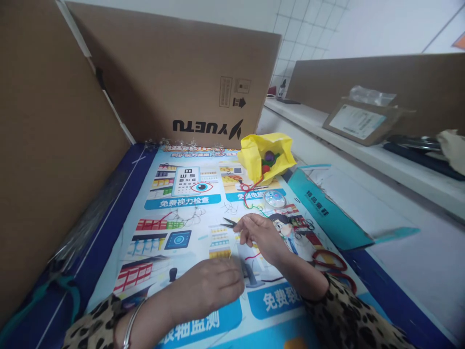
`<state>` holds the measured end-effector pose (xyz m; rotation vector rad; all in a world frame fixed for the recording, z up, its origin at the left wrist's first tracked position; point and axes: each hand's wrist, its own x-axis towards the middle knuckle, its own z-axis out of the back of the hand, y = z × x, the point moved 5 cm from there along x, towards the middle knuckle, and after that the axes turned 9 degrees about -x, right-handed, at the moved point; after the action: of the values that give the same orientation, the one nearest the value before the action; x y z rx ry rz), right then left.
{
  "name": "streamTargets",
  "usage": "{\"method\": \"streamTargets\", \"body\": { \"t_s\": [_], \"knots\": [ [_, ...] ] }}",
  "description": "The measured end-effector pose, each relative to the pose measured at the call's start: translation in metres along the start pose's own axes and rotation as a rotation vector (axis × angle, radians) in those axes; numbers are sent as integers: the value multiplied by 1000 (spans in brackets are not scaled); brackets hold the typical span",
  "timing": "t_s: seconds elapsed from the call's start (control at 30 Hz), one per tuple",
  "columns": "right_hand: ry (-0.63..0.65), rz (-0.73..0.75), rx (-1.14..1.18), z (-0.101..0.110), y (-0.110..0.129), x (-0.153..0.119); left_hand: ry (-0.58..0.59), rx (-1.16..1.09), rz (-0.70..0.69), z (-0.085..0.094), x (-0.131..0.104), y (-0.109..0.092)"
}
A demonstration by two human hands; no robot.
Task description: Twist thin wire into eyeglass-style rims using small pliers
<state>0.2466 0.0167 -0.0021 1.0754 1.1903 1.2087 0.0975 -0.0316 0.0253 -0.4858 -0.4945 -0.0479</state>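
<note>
My right hand [259, 235] is closed around a small pair of thread snips [228, 223], whose dark pointed blades stick out to the left, slightly apart. Lower and to the left, my left hand [210, 286] is curled with its back to me. Its fingertips are hidden, so what it pinches, if anything, cannot be made out. A short red thread [253, 256] lies between the two hands. Beyond the snips, red and green yarn [250, 196] trails out of a yellow bag [250, 155] that holds small balls of yarn. A clear round dish [275, 198] sits beside the yarn.
Red-handled scissors [330, 261] lie by my right forearm. Wire pieces [189, 215] are scattered on the printed sheet [196, 247]. Cardboard walls [163, 72] rise at the left and back. A teal box flap [319, 203] and a shelf with a package [359, 121] border the right.
</note>
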Motion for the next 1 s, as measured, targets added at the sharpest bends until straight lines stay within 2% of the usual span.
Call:
{"method": "streamTargets", "body": {
  "t_s": [0.13, 0.23, 0.3, 0.37, 0.43, 0.47, 0.53, 0.63, 0.83, 0.9, 0.93, 0.97, 1.0],
  "knots": [
    [35, 27, -181, -4, 1, -1, -24, -192, 21, 2, 2, -1],
    [-10, 81, -423, -1, 6, -3, -196, -388, 126, 11, 1, 5],
    [-18, 125, -559, 0, 12, -6, -378, -488, 306, 18, -3, 17],
    [28, 138, -607, -1, 15, -8, -547, -537, 545, 22, -9, 32],
    [119, 121, -587, -3, 15, -9, -643, -566, 745, 21, -12, 46],
    [175, 106, -572, -5, 14, -10, -669, -575, 780, 20, -10, 51],
    [277, 77, -549, -9, 10, -11, -665, -574, 782, 18, -2, 58],
    [338, 42, -541, -10, 4, -13, -652, -585, 727, 13, 11, 64],
    [405, 40, -601, -9, 8, -15, -803, -707, 755, 4, 19, 71],
    [427, 17, -793, 2, 13, -12, -850, -808, 789, 0, 17, 74],
    [424, 24, -991, 11, 16, -9, -875, -873, 807, -1, 16, 76],
    [344, 18, -1238, 27, 20, -3, -899, -940, 824, -3, 14, 79],
    [247, -7, -1336, 45, 25, 3, -918, -1004, 838, -5, 12, 81]
  ]
}}
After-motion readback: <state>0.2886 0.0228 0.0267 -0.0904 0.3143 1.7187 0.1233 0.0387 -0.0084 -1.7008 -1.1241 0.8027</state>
